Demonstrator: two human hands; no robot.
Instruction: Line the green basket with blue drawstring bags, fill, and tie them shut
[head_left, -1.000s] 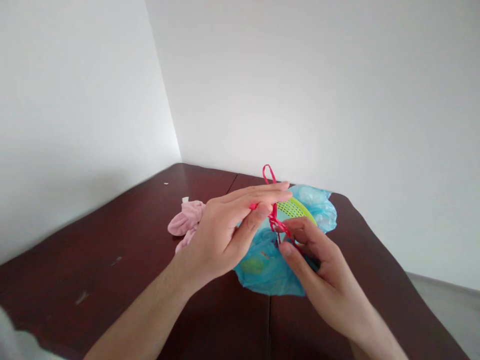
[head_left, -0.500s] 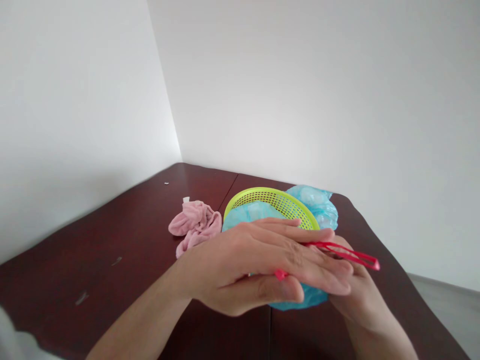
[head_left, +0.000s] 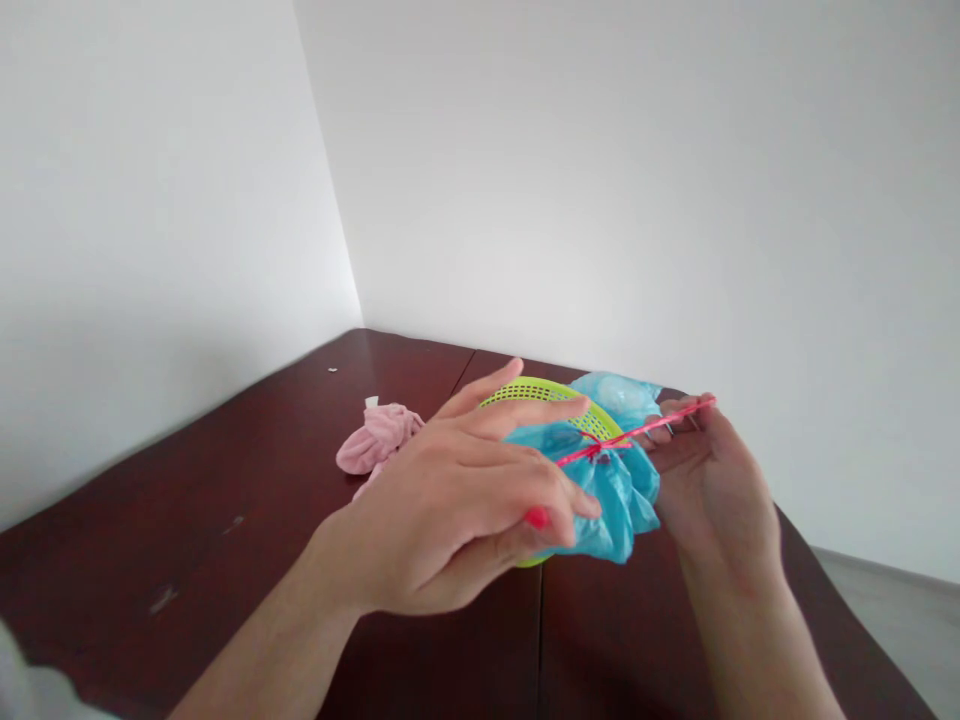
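A red plastic string stretches between my two hands, with a knot around the gathered neck of a blue plastic bag. My left hand pinches one end of the string between thumb and bent index finger, its other fingers spread. My right hand, palm partly turned up, grips the other end near the fingertips. The bag's ruffled mouth faces me. Behind it a yellow-green mesh basket is partly covered by my left hand and the bag.
A crumpled pink cloth lies to the left of the basket on the dark red-brown table. Another blue plastic bag rests behind the basket at the right. White walls meet at the table's back corner.
My hands, which overlapped before, have moved apart sideways, the right one going right and up. The red string is now pulled taut and the bag's gathered neck has come into view.
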